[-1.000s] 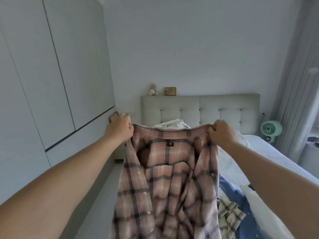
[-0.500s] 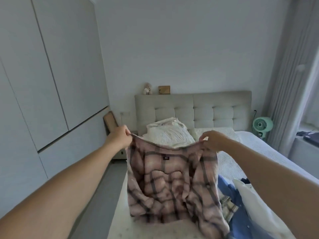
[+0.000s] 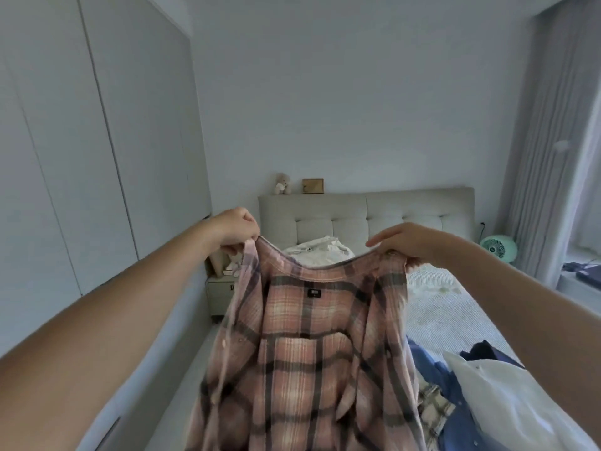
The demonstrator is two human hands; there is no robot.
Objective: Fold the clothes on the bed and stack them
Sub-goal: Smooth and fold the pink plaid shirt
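Headboard ledge: small teddy bear (image 3: 282,183), wooden frame (image 3: 313,185)
Right floor: green fan (image 3: 497,249)
Left: nightstand (image 3: 220,296), items on it blurred, perhaps boxes
Left wall: wardrobe (image 3: 97,141)

Left arm: bare, stretched from lower left toward centre.
Left hand (image 3: 235,230): fingers curled, pinching cloth.
Right arm: bare, reaching in from lower right.
Right hand (image 3: 405,242): knuckles up, gripping cloth at centre right.
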